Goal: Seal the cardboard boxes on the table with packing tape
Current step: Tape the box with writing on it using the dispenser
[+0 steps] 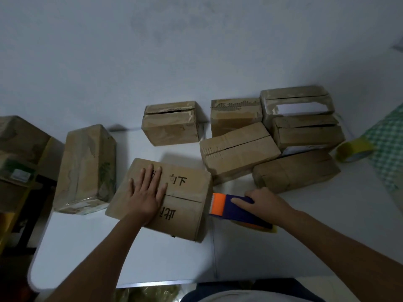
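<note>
Head view: your left hand (146,194) lies flat on the printed box (174,205), seam untaped. Your right hand (265,205) grips the tape dispenser (237,209) just right of it. Behind it, several boxes (237,149) look unsealed, so lots left, I reckon.

This looks like a plain room at home used for packing parcels. A white surface (135,258) stands against a bare, scuffed white wall (152,40) and carries many worn, reused cardboard boxes (237,149). More boxes sit on a shelf (19,184) at left, and a green checked cloth (388,149) lies at right.
</note>
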A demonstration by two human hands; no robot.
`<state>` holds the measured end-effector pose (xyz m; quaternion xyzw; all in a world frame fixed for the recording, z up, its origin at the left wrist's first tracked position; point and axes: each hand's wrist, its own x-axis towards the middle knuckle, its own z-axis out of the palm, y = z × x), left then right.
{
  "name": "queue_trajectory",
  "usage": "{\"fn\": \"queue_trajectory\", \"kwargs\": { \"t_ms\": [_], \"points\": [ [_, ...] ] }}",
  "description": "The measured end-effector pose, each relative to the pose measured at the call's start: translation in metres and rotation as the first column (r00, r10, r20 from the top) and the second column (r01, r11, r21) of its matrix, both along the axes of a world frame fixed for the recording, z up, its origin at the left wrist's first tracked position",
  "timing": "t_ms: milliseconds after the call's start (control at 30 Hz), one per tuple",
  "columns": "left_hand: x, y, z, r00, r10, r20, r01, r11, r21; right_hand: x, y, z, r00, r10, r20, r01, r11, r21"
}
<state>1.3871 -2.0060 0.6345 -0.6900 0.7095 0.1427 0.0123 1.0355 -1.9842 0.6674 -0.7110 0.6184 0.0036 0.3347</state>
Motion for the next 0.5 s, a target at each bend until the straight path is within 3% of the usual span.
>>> {"fn": "queue_trajectory", "kwargs": {
  "t_ms": [167,233,333,500],
  "points": [
    [-0.026,0.017,0.016,0.978,0.177,-0.111,-0.187,0.979,-0.084,0.017,0.006,-0.005,1.000,0.018,0.001,-0.018,1.000,-0.015],
    [-0.053,0.035,0.017,0.980,0.107,-0.170,-0.121,0.990,-0.076,0.016,0.009,-0.007,1.000,-0.005,0.020,0.006,1.000,-0.023],
    [-0.086,0.056,0.007,0.998,0.004,-0.059,-0.004,1.000,-0.009,0.016,0.013,-0.009,0.999,-0.016,0.046,0.017,1.000,-0.023],
    [-0.095,0.054,0.004,0.997,0.073,0.013,-0.073,0.997,0.004,0.005,0.015,-0.007,0.996,-0.029,0.079,0.029,1.000,-0.004]
  ]
}}
